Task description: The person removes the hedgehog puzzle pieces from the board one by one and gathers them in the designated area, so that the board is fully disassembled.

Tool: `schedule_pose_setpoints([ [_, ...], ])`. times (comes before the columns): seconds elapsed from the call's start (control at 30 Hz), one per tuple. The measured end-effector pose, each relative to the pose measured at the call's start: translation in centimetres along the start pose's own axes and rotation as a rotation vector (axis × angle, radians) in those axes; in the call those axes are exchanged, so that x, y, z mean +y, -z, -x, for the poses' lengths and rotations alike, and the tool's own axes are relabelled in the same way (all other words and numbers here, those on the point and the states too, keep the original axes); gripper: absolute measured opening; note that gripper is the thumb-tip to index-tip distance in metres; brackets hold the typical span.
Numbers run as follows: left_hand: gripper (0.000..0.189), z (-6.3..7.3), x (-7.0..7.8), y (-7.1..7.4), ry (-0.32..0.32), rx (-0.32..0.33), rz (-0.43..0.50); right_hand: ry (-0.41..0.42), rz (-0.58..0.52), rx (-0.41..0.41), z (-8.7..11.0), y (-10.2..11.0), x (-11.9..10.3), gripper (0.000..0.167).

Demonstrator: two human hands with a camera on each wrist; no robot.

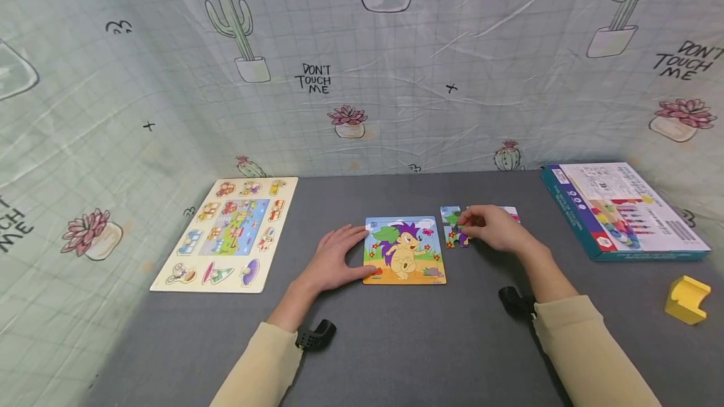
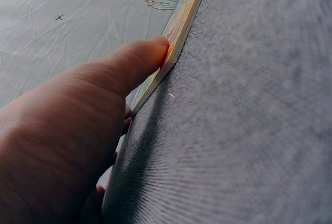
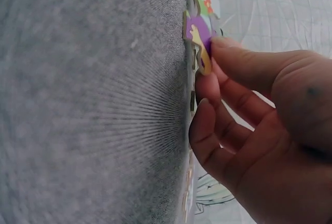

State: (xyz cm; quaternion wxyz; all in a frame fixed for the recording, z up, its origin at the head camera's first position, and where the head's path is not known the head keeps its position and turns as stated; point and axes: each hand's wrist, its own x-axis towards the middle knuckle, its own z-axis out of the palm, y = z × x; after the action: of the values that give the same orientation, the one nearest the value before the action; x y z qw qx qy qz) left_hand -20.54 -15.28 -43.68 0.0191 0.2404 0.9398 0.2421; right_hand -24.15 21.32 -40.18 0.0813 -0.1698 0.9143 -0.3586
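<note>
In the head view, a square hedgehog puzzle board (image 1: 404, 251) lies flat on the table. My left hand (image 1: 338, 259) rests at its left side, fingers spread along the edge. The left wrist view has the thumb (image 2: 150, 53) pressing on the board's rim (image 2: 179, 42). Right of the board, my right hand (image 1: 493, 226) is over a group of puzzle pieces (image 1: 450, 215). Its thumb and fingers pinch a purple and yellow puzzle piece (image 3: 199, 40), plainest in the right wrist view. The right hand partly covers the other pieces.
A cream wooden puzzle board (image 1: 226, 237) with vehicle and toy pictures lies at the left. A flat teal and white box (image 1: 628, 212) lies at the right, with a yellow block (image 1: 688, 300) in front of it. A printed cloth (image 1: 430, 99) hangs behind the table.
</note>
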Motion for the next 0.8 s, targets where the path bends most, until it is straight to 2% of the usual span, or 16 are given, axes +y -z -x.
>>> schedule_pose_setpoints([
  [0.17, 0.083, 0.04, 0.1, 0.08, 0.0, -0.001, 0.001, -0.024, 0.032, 0.006, 0.06, 0.0, 0.11, 0.014],
  [0.47, 0.083, 0.02, 0.12, 0.15, -0.005, 0.0, 0.006, 0.002, 0.046, -0.082, 0.57, 0.11, -0.01, 0.036],
  [0.8, 0.083, -0.07, -0.14, -0.1, -0.007, -0.002, 0.002, -0.008, 0.091, -0.081, 0.75, -0.14, 0.0, 0.035],
])
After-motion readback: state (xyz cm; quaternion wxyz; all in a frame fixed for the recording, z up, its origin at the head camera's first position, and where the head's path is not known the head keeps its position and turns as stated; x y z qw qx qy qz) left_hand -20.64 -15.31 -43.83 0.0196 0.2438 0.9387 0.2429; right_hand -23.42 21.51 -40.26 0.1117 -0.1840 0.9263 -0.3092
